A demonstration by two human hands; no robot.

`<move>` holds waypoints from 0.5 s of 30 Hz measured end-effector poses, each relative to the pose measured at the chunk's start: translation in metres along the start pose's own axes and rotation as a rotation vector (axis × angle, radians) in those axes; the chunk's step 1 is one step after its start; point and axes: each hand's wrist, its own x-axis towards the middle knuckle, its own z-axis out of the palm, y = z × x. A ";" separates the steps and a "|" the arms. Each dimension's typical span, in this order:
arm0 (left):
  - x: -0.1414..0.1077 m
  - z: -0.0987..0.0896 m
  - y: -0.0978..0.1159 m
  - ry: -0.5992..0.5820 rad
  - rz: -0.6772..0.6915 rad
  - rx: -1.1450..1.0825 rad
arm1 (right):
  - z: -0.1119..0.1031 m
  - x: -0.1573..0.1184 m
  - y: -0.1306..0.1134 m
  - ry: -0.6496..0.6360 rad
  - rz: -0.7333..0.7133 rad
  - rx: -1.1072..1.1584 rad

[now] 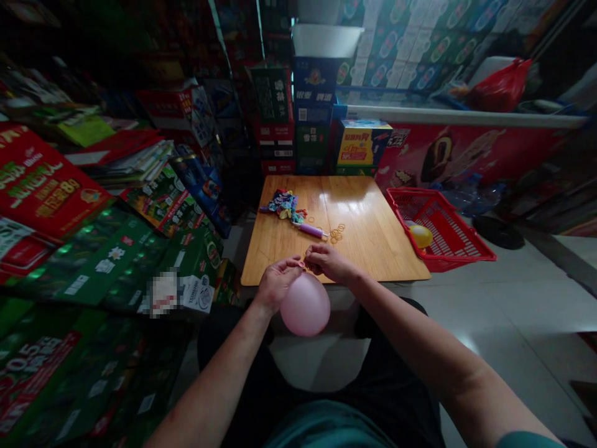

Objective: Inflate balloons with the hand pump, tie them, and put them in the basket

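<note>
An inflated pink balloon (305,305) hangs just off the front edge of the wooden table (373,230), its neck upward. My left hand (278,283) pinches the balloon's neck from the left. Close beside it, my right hand (325,261) has its fingers closed at the neck; a rubber band seems to be between them, too small to be sure. Beyond my hands lie a purple pump (311,231), several loose rubber bands (337,234) and a heap of uninflated, many-coloured balloons (284,204).
A red basket (443,224) with a yellow balloon (421,236) in it stands right of the table. Stacked green and red cartons (107,255) fill the left side. Behind the table are more boxes (314,112) and a freezer with a red front (429,155).
</note>
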 end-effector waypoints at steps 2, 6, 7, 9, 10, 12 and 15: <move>-0.007 0.008 0.003 -0.057 -0.032 -0.057 | 0.003 -0.013 -0.006 -0.017 0.014 0.066; -0.020 0.019 0.006 -0.099 -0.052 -0.057 | 0.006 -0.037 -0.018 -0.034 0.042 0.118; -0.023 0.021 0.007 -0.098 -0.043 -0.045 | 0.006 -0.043 -0.020 -0.041 0.046 0.115; -0.029 0.025 0.007 -0.099 -0.028 -0.014 | 0.007 -0.053 -0.023 -0.052 0.038 0.104; -0.031 0.028 0.007 -0.097 -0.023 0.006 | 0.007 -0.057 -0.023 -0.052 0.032 0.100; -0.035 0.033 0.008 -0.088 -0.007 0.034 | 0.006 -0.063 -0.023 -0.043 0.024 0.096; -0.040 0.040 0.009 -0.083 0.010 0.041 | 0.005 -0.069 -0.021 -0.032 0.033 0.096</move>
